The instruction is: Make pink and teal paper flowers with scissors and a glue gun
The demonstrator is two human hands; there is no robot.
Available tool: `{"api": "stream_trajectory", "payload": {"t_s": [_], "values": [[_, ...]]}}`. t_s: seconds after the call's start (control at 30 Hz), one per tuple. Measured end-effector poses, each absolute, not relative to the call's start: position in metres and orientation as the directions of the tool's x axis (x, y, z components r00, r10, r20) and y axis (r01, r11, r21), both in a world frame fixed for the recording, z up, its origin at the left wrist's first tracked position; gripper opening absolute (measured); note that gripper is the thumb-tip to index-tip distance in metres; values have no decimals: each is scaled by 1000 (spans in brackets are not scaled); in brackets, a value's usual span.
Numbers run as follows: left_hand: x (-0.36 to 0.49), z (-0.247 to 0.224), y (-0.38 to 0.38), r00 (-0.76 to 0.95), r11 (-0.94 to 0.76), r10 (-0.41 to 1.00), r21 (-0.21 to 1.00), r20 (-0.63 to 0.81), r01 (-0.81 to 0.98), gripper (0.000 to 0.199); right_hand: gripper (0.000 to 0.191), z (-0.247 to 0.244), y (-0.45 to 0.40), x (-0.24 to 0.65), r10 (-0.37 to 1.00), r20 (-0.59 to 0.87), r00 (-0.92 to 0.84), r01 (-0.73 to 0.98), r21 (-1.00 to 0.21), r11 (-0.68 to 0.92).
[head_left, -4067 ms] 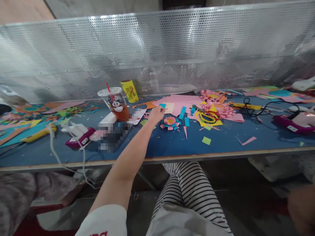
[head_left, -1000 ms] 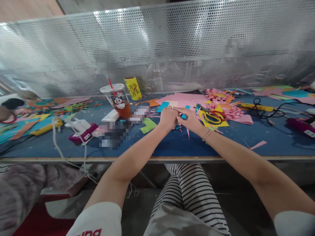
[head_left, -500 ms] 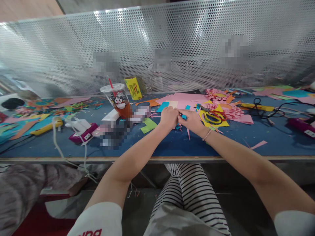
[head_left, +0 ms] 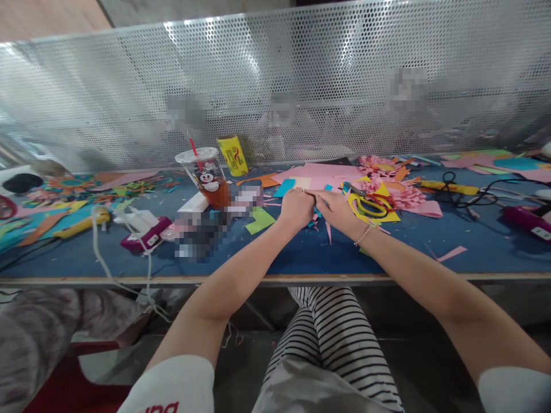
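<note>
My left hand (head_left: 298, 207) is closed, fingers curled in, over the paper pieces on the blue table (head_left: 241, 252). Against its fingertips my right hand (head_left: 338, 211) is closed too, thumb and fingers pressed together. Whatever the two hands pinch is hidden by the fingers. Small blue paper bits show just under and behind them. A blue paper square (head_left: 284, 187) lies beyond my left hand, and pink paper sheets (head_left: 322, 172) spread behind both. Scissors with yellow handles (head_left: 370, 207) rest on yellow paper beside my right hand.
A clear cup (head_left: 210, 180) with a reddish drink stands at left, near a yellow roll (head_left: 233, 155). Purple power strips (head_left: 146, 234) and cords lie on both sides. Pink fringed paper flowers (head_left: 407, 194) sit at right. A perforated metal panel (head_left: 318, 74) borders the table's back.
My right fingers have drawn in closer to my left hand, and the blue piece seen between the hands is now mostly covered. The forearms have hardly moved.
</note>
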State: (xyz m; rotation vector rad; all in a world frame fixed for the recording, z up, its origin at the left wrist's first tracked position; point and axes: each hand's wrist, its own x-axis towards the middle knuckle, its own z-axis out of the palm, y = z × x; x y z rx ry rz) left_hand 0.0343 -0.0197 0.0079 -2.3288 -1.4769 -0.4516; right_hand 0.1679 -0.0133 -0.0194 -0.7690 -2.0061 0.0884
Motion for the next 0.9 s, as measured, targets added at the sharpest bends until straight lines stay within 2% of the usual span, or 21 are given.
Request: {"api": "stream_trajectory", "payload": {"t_s": [0.07, 0.27, 0.37, 0.67, 0.9], "values": [[35, 8, -21, 428, -406, 789, -149, 441, 902, 24, 37, -18, -14, 170, 532, 763, -368, 452, -354, 819], [37, 13, -22, 379, -343, 852, -162, 361, 925, 19, 44, -21, -14, 169, 518, 751, -410, 419, -350, 838], [38, 13, -22, 368, -336, 860, -151, 353, 930, 19, 41, -20, -14, 170, 523, 748, -408, 435, -344, 832], [36, 9, -20, 385, -389, 845, -68, 372, 919, 17, 34, -21, -6, 177, 450, 737, -504, 514, -163, 842], [39, 4, -19, 382, -362, 835, -127, 397, 923, 25, 38, -21, -3, 179, 439, 741, -507, 528, -135, 838]]}}
